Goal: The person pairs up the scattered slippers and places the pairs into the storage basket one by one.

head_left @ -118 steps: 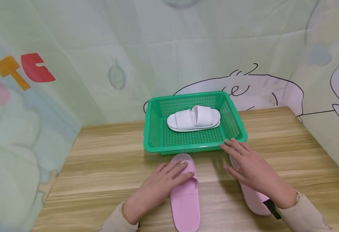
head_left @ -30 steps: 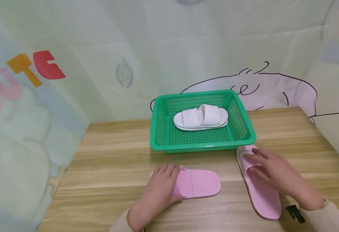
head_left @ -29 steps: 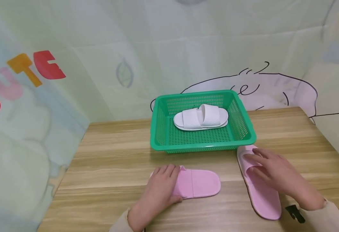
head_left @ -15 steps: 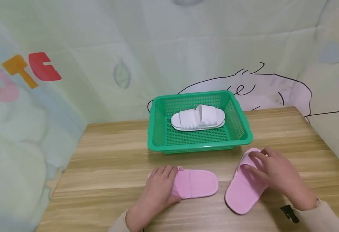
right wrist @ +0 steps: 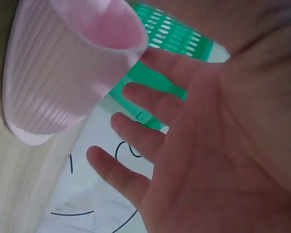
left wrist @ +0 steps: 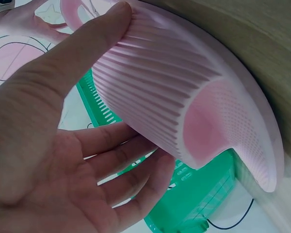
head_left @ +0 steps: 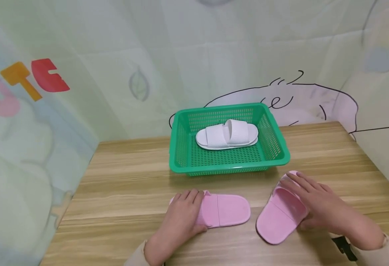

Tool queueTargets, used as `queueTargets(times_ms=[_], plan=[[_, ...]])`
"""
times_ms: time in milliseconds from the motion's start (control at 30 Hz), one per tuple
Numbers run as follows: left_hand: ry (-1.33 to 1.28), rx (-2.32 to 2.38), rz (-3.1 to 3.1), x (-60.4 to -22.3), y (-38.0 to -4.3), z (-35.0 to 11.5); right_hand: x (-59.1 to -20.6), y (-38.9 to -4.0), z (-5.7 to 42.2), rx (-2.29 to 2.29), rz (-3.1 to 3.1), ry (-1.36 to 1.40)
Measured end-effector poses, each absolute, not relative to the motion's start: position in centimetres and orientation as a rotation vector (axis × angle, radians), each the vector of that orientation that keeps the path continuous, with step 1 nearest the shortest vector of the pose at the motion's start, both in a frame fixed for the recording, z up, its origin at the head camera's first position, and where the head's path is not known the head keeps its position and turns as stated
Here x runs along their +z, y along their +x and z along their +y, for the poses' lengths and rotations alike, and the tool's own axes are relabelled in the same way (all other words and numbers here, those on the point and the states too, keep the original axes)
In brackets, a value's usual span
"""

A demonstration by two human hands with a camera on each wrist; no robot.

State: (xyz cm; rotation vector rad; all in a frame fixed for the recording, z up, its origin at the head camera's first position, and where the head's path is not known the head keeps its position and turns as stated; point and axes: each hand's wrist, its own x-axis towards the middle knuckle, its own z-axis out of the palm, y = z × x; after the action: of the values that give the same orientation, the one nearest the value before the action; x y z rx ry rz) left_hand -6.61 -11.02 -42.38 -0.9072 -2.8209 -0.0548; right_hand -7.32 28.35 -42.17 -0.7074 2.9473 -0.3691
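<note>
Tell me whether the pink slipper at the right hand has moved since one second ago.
Yes: against the green basket, the right pink slipper has turned, its heel end swinging left.

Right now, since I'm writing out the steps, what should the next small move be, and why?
Probably the right grip should turn the slanted pink slipper parallel to the sideways pink slipper: the two point different ways, and the left grip holds the sideways one.
</note>
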Motion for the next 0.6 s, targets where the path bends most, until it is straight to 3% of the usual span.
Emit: queueTargets(times_ms=[600], plan=[[-0.903,0.002,-2.813,-42.41,-6.34,-10.88,-43.26,-6.96,27.72,-0.351,3.041,-0.694]])
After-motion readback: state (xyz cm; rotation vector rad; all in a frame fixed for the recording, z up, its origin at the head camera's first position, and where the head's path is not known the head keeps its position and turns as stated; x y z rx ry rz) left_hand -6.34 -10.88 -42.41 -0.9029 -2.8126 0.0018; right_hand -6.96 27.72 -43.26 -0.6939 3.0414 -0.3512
